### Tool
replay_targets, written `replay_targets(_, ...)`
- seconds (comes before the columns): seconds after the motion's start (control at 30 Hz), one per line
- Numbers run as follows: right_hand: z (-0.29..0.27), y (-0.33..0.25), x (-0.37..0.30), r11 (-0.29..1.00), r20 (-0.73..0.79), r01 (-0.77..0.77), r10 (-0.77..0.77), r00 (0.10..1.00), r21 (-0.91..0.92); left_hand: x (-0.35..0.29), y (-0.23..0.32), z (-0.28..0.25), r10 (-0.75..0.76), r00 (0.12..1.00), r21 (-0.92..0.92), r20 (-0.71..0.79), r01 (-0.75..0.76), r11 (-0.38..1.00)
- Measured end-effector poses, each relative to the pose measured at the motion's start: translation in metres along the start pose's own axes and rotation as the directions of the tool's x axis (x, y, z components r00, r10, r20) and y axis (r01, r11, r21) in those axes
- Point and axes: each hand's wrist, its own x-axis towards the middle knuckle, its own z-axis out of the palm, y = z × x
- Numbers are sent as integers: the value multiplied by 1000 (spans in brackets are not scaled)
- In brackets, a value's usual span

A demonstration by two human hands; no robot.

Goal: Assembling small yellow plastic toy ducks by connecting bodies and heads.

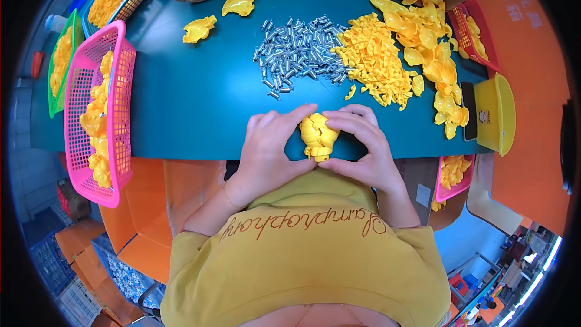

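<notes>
A yellow plastic toy part, rounded with sculpted ridges and a narrower lower end, is held upright at the table's near edge. My left hand closes on its left side, index finger near the top and thumb near the bottom. On the other side my right hand grips it the same way, with the thumb at the lower end. Beyond the hands lies a pile of small silvery metal cylinders. To its right, a heap of small yellow plastic pieces touches it.
Larger yellow shells run down the table's right side. One loose yellow piece lies at the far left. A pink basket of yellow parts stands on the left edge; a yellow bin is at the right. Cardboard boxes line the back.
</notes>
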Motion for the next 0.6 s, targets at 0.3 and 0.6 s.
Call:
replay_targets(0.3,2,0,-2,1000,-29,28,-28,999,-10,1,0,0,-14,1000,-10,10,14,1000)
replay_targets(0.6,3,-3,1,1000,6,10,-10,1000,-24,0,0,-1,-4,1000,0,8,4,1000)
